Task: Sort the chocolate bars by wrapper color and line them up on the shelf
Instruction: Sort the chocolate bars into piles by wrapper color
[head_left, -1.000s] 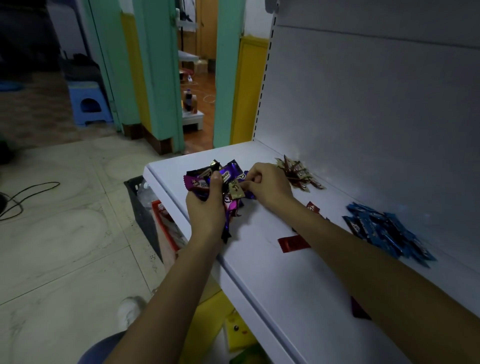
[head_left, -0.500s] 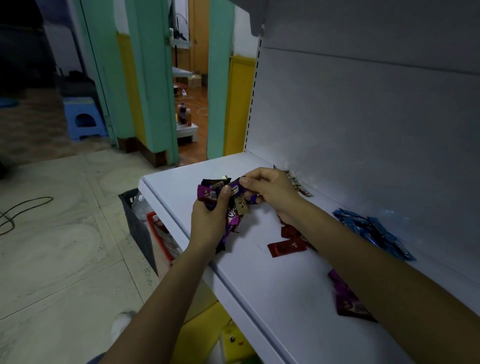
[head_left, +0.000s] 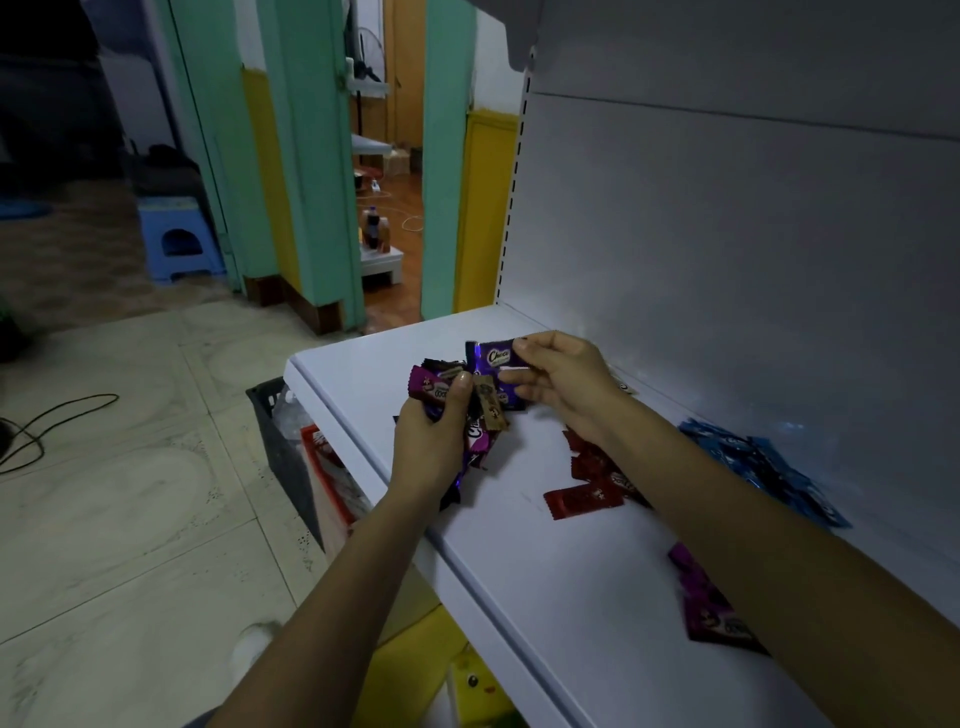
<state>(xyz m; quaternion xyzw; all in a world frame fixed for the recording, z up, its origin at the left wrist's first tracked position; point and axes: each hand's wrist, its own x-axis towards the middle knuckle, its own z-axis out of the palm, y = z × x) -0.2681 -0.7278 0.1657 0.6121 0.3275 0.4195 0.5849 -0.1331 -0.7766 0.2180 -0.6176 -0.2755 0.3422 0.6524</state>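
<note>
My left hand (head_left: 431, 441) grips a mixed bunch of chocolate bars (head_left: 457, 402) in purple, magenta and brown wrappers above the white shelf (head_left: 545, 561). My right hand (head_left: 563, 384) pinches one purple bar (head_left: 496, 358) at the top of that bunch. Red bars (head_left: 584, 499) lie on the shelf under my right forearm. A pile of blue bars (head_left: 758, 467) sits against the back panel. Magenta bars (head_left: 711, 610) lie nearer me, partly hidden by my right arm. A brown bar (head_left: 623, 385) peeks out behind my right hand.
The shelf's back panel (head_left: 727, 260) rises to the right. Below the shelf edge stand a dark crate (head_left: 280, 441) and a red box (head_left: 327, 467). A black cable (head_left: 52, 421) lies on the tiled floor; a blue stool (head_left: 176, 244) stands far left.
My right hand has drawn one purple bar up and out of the bunch in my left hand. The view has shifted, showing more of the magenta bars.
</note>
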